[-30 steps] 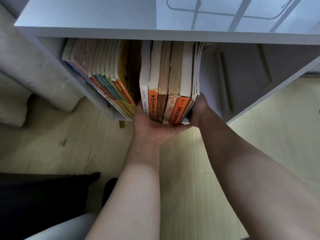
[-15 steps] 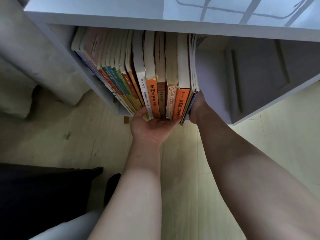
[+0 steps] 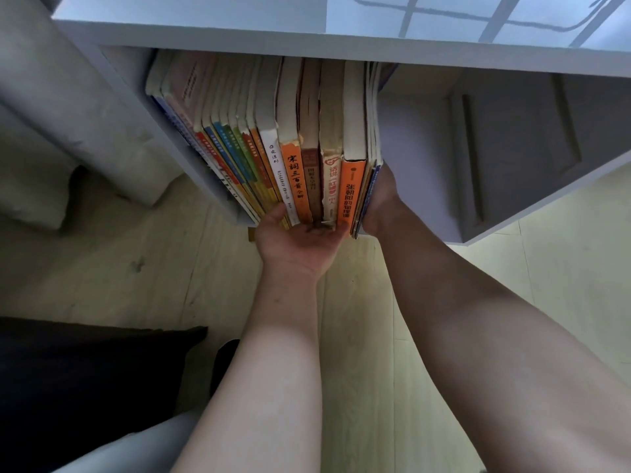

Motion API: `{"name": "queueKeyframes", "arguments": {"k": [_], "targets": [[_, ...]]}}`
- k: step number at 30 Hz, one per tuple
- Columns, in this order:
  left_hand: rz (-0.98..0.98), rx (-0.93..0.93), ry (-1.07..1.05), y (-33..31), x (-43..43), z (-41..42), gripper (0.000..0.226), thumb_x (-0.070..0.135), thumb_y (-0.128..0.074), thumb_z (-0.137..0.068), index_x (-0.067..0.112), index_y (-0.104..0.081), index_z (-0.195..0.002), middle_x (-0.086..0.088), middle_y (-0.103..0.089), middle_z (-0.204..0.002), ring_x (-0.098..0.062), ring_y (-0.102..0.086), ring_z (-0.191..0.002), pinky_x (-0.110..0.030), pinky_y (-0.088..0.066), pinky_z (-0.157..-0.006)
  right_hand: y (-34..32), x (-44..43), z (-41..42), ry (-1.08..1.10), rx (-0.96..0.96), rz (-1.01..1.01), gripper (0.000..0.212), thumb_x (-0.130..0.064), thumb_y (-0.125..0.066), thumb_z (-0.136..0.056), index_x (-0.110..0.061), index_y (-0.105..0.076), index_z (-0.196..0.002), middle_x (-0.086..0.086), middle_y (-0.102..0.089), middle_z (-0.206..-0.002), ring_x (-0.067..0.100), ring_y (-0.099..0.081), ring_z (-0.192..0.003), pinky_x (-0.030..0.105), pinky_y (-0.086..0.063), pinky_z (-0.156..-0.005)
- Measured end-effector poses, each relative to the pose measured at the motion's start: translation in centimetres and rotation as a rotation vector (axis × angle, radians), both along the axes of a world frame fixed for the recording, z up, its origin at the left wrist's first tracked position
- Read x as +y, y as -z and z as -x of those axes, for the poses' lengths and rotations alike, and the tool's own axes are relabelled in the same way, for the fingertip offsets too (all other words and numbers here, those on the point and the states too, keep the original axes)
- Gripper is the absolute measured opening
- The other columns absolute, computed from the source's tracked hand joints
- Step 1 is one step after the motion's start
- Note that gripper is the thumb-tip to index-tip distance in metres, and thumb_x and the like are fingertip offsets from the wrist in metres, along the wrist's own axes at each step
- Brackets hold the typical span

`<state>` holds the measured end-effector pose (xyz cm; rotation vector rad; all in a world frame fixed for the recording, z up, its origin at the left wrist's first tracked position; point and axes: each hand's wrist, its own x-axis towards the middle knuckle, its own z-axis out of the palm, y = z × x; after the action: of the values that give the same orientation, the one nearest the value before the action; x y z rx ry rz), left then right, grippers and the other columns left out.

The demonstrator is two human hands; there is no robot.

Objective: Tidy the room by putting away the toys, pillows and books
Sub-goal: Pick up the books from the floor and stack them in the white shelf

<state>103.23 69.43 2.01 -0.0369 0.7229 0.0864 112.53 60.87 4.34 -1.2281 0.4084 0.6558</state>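
White shelf [image 3: 239,32] over pale floor [image 3: 119,285] — books [image 3: 351,186] are stood upright inside, spines propped by the flat left hand [image 3: 297,244]; right hand [image 3: 380,199] is pressed to the row's side, fingers hidden, grip unreadable — book step looks nearly done.

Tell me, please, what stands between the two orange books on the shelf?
In the head view, two books stand there, pressed side by side: a brown book and a cream book with a worn spine.
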Motion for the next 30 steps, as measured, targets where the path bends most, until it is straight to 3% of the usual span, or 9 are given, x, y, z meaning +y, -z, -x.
{"name": "queueKeyframes", "arguments": {"k": [5,10,13,15,18,21,23,27,30], "targets": [[-0.137,0.125,0.033,-1.0,-0.8,0.2,0.041,0.007,-0.042,-0.095,-0.001,-0.058,-0.131,-0.030,-0.066,-0.124,-0.047,-0.063,-0.116,-0.061,-0.045,-0.107,0.9,-1.2,0.6,-0.061,-0.074,0.174,0.051,-0.040,-0.033,-0.109,-0.020,-0.066,-0.075,-0.005,-0.068,-0.057,0.014,-0.067,-0.057,0.027,-0.054,-0.069],[-0.224,0.170,0.064,-2.4,-1.4,-0.1,0.040,-0.004,-0.041,-0.090,-0.003,-0.062,-0.124,-0.025,-0.068,-0.124,-0.041,-0.065,-0.116,-0.055,-0.047,-0.109,1.8,-1.1,1.1,-0.051,-0.113,0.238,0.050,-0.036,-0.029,-0.111,-0.021,-0.063,-0.078,-0.011,-0.065,-0.051,0.004,-0.065,-0.048,0.015,-0.050,-0.051],[-0.239,0.175,0.058,-2.7,-1.3,-0.3,0.041,-0.007,-0.040,-0.088,-0.002,-0.063,-0.121,-0.024,-0.067,-0.127,-0.040,-0.063,-0.118,-0.055,-0.045,-0.110,2.6,-0.3,1.3,0.004,-0.103,0.190,0.047,-0.040,-0.029,-0.110,-0.022,-0.067,-0.089,-0.008,-0.070,-0.061,0.007,-0.070,-0.056,0.022,-0.054,-0.061],[-0.232,0.193,0.065,-2.7,-1.3,-0.1,0.039,-0.007,-0.040,-0.088,-0.003,-0.063,-0.120,-0.025,-0.066,-0.127,-0.040,-0.064,-0.118,-0.055,-0.046,-0.110,2.8,-0.3,1.0,-0.009,-0.126,0.209,0.046,-0.039,-0.028,-0.110,-0.022,-0.065,-0.089,-0.009,-0.069,-0.060,0.005,-0.068,-0.054,0.021,-0.053,-0.059],[-0.239,0.229,0.091,-2.8,-1.5,-0.1,0.034,-0.006,-0.042,-0.089,-0.003,-0.064,-0.114,-0.023,-0.068,-0.125,-0.038,-0.065,-0.116,-0.052,-0.047,-0.109,2.7,-0.3,0.6,-0.075,-0.157,0.298,0.046,-0.036,-0.026,-0.110,-0.021,-0.062,-0.087,-0.008,-0.065,-0.061,0.006,-0.064,-0.053,0.019,-0.050,-0.055],[-0.307,0.297,0.150,-3.5,-1.8,-0.2,0.027,-0.003,-0.046,-0.088,0.000,-0.063,-0.109,-0.019,-0.070,-0.111,-0.034,-0.068,-0.107,-0.049,-0.050,-0.107,2.2,-0.6,0.0,-0.181,-0.176,0.428,0.043,-0.035,-0.028,-0.109,-0.020,-0.061,-0.085,-0.001,-0.064,-0.071,0.014,-0.063,-0.066,0.027,-0.047,-0.063],[-0.432,0.388,0.246,-4.3,-2.1,-0.1,0.025,-0.001,-0.048,-0.088,0.003,-0.062,-0.108,-0.016,-0.069,-0.107,-0.031,-0.067,-0.104,-0.044,-0.050,-0.105,1.6,-1.3,-0.1,-0.224,-0.204,0.520,0.039,-0.034,-0.032,-0.109,-0.019,-0.063,-0.089,0.001,-0.065,-0.078,0.016,-0.060,-0.072,0.030,-0.047,-0.069],[-0.730,0.611,0.403,-5.5,-3.3,0.7,0.014,0.014,-0.055,-0.094,0.012,-0.066,-0.102,-0.009,-0.070,-0.103,-0.026,-0.068,-0.099,-0.039,-0.056,-0.094,0.6,-2.8,-0.3,-0.102,-0.365,0.518,0.028,-0.031,-0.044,-0.106,-0.024,-0.061,-0.128,-0.002,-0.070,-0.109,0.009,-0.061,-0.087,0.029,-0.048,-0.073],[-1.234,0.635,0.347,-5.9,-4.8,2.1,0.016,0.031,-0.064,-0.090,0.017,-0.069,-0.095,0.001,-0.073,-0.090,-0.019,-0.070,-0.084,-0.026,-0.054,-0.065,-0.4,-3.3,0.1,-0.042,-0.488,0.466,0.026,-0.030,-0.049,-0.105,-0.026,-0.064,-0.126,-0.005,-0.071,-0.107,0.010,-0.066,-0.088,0.025,-0.047,-0.068]]}}
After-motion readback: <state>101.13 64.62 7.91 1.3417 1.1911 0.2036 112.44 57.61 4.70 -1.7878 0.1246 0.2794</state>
